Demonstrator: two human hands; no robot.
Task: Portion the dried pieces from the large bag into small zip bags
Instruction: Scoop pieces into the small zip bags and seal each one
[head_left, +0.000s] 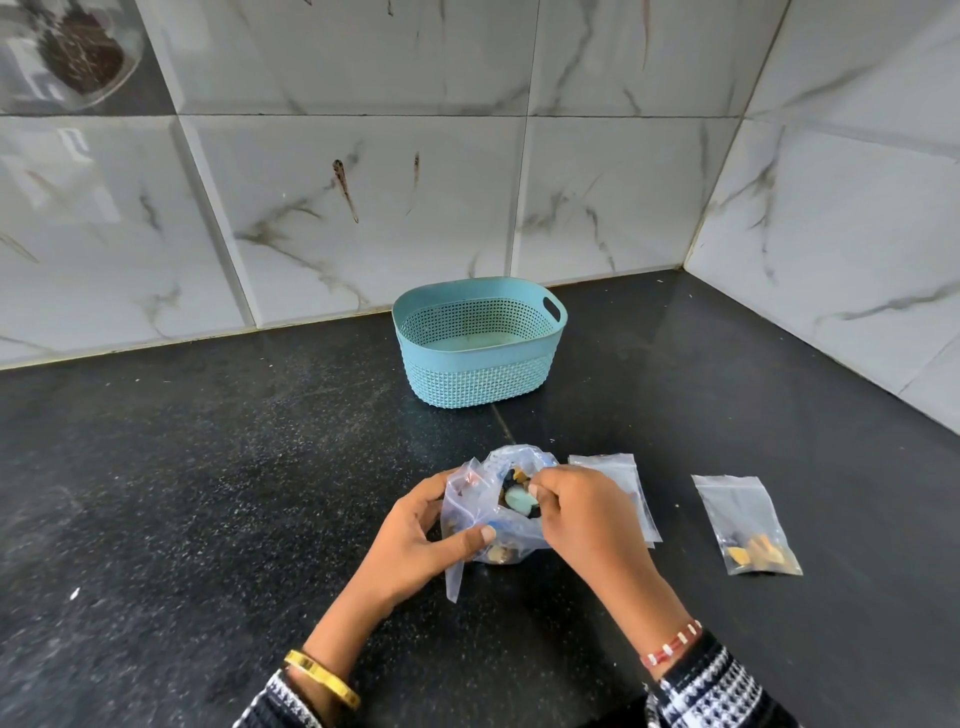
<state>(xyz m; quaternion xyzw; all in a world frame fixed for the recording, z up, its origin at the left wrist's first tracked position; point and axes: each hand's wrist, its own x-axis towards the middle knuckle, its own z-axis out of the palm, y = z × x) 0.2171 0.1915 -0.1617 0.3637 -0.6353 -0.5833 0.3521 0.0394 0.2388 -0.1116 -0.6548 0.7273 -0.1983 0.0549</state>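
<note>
A large clear plastic bag (475, 499) with mixed dried pieces (519, 500) sits on the black counter near the front. My left hand (415, 535) grips its left side, thumb pressed on the plastic. My right hand (582, 514) is at the bag's open mouth, its fingertips curled among the pieces; what they pinch is hidden. A small pile of empty small zip bags (631, 493) lies flat just right of my right hand. Farther right lies one small zip bag (748, 525) with a few yellow-brown pieces at its bottom.
A teal perforated plastic basket (478, 379) stands empty behind the bag, near the marble-tiled back wall. A tiled side wall closes the right. A glass jar of dark bits (78, 52) shows at the top left. Dark speckled counter (208, 493) spreads left.
</note>
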